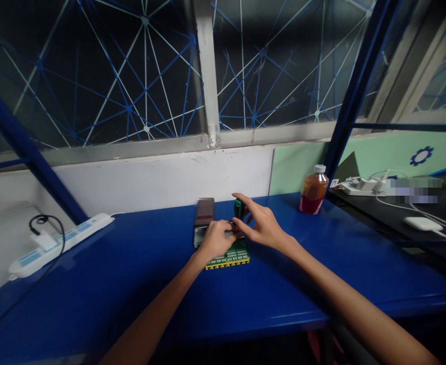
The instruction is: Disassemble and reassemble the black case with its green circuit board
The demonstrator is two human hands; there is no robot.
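On the blue table lies a green circuit board (238, 255) with rows of pale parts and a yellow toothed near edge. My left hand (216, 239) is over its left side, fingers drawn together near the thumb of my right hand; what they pinch, if anything, is too small to make out. Between the thumb and forefinger of my right hand (263, 223) a small dark green piece (238, 208) stands upright above the board's far side. Just behind my left hand is a dark flat device (205, 212) with a screen, its near end beside the board.
A white power strip (69, 244) with a plug and black cable lies at left. At the back right stands a bottle of reddish drink (314, 190). Beyond it, a black table (384, 215) carries white cables and a white charger case (422, 223). Another person's hand shows at far right.
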